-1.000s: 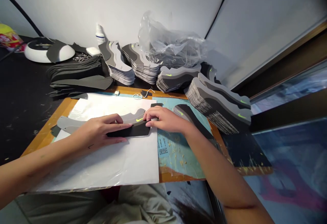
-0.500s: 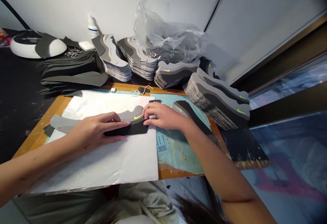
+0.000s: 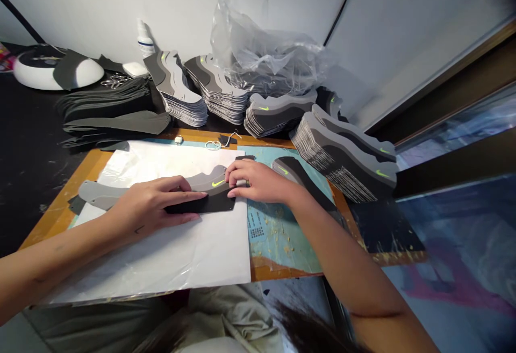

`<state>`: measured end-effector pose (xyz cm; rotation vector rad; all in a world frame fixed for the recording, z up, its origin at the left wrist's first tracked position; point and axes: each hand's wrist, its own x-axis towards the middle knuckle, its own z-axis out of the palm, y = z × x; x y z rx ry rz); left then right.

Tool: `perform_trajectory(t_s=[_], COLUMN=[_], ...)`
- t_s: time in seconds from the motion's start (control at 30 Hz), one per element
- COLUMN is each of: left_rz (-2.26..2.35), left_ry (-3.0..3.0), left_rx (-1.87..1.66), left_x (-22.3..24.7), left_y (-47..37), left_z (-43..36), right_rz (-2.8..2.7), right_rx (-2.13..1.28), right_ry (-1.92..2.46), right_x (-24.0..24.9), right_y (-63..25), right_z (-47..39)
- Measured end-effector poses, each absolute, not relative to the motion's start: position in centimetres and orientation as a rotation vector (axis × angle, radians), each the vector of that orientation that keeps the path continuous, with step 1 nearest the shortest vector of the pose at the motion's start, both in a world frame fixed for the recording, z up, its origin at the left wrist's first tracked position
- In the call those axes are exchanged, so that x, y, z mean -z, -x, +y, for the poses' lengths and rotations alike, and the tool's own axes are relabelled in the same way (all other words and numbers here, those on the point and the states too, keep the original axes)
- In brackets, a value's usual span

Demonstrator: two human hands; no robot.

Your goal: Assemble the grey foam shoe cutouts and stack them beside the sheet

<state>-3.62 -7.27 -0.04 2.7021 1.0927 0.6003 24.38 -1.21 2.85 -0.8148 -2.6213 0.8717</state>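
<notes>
As LH point(image 3: 155, 201) touches pc point(image 3: 219, 201), stacks point(image 3: 186, 107) sit bhnd.

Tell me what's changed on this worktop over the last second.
Nothing on it visibly moved, and I see nothing newly gripped or released. Only the camera view shifted slightly, setting most things a little higher. The left hand and right hand stay on the curved grey-and-black panel with a yellow-green tick mark, over the white paper sheet.

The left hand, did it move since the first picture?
No, not noticeably. Against the white paper, the left hand on the grey-and-black piece sits in the same place; only the camera view shifted.
</notes>
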Motion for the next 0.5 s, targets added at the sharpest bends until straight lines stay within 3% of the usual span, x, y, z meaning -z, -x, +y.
perform_trajectory(t_s=[0.5], left_rz=[1.107], left_ry=[-2.689], left_rx=[-0.621], left_x=[-0.32], left_y=[3.36], left_z=[-7.36], right_rz=[-2.588], right_rx=[-0.925], right_ry=[0.822], right_x=[-3.18], right_y=[-24.32], right_z=[-1.04])
